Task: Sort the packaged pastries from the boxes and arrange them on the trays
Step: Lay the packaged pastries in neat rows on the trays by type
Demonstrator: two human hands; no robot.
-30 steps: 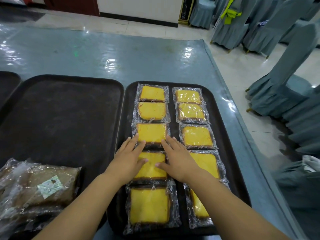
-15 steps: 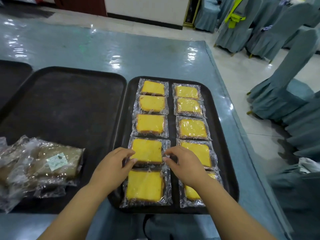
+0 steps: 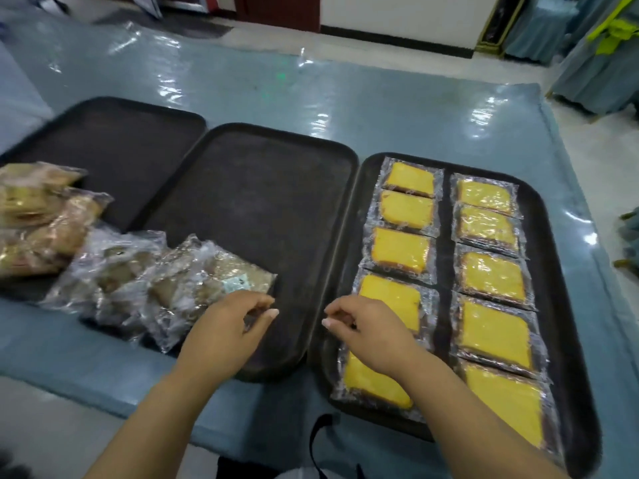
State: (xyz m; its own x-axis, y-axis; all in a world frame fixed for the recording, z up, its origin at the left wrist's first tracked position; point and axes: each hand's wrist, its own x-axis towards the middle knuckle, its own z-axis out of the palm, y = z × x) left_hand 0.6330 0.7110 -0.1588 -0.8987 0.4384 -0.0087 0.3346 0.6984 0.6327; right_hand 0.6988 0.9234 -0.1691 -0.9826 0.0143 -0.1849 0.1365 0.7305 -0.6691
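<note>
Left hand point(image 3: 224, 330) and right hand point(image 3: 370, 330) hung loosely curled, empty.
Yellow-cake tray point(image 3: 549, 257) looked full; brown packets point(image 3: 207, 281) at middle tray's point(image 3: 262, 209) near-left corner needed spreading next.

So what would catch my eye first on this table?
Ten bright yellow cakes, wrapped, in two columns fill the right tray. Left of it, a heap of brown pastries spills over the near corner of the middle tray. The left hand and right hand hover near the front edge, fingers loosely curled, empty.
</note>
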